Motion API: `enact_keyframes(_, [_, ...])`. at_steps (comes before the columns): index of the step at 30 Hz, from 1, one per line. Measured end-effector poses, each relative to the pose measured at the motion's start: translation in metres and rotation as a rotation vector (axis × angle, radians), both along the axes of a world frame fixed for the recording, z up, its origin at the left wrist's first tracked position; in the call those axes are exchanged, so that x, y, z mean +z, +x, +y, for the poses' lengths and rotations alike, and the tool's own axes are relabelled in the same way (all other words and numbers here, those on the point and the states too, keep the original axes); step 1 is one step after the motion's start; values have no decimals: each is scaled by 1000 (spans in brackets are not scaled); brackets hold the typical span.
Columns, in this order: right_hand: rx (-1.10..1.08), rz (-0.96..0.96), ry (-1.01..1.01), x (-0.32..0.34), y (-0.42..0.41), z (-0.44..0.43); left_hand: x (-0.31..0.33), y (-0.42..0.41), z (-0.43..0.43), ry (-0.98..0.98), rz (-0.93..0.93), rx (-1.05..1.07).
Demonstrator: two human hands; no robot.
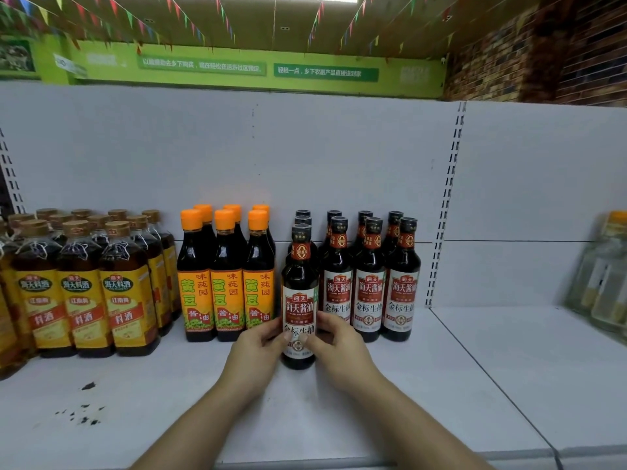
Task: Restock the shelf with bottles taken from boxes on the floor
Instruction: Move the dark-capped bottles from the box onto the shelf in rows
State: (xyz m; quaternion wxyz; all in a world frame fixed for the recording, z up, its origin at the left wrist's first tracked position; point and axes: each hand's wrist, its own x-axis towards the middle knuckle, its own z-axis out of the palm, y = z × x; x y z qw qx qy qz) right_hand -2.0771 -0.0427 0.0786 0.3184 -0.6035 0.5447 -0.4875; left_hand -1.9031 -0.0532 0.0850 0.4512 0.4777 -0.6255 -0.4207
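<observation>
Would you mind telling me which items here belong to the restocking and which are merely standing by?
In the job: dark soy sauce bottle, left hand, right hand, matching soy sauce row, shelf.
Standing by: orange-capped bottles, cooking wine bottles, pale bottles at right.

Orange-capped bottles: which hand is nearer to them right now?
Left. The left hand grips the dark soy bottle just beside the orange-capped bottles; the right hand holds that bottle's far side.

On a shop shelf (441, 385), the front dark bottle (300, 300) reads 海天酱油 金标生抽, orange-capped bottles (227, 300) 味苑园 黄豆酱油, amber bottles (81, 300) 海天料酒, under a green banner (325, 73) reading 轻轻一点,乡下农副产品直送到家.
</observation>
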Motion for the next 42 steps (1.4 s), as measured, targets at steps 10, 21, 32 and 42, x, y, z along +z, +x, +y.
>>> enact_keyframes(10, [-37,52,58,7,-7,9,2,-6,14,34,-138,141])
enact_keyframes(21, [54,45,102,27,-41,49,6,-13,78,84,86,395])
enact_keyframes(32, [-30,16,175,31,-32,117,17,-13,123,120,93,294])
enact_keyframes(42, [-266,-46,258,16,23,202,-18,23,191,83,127,216])
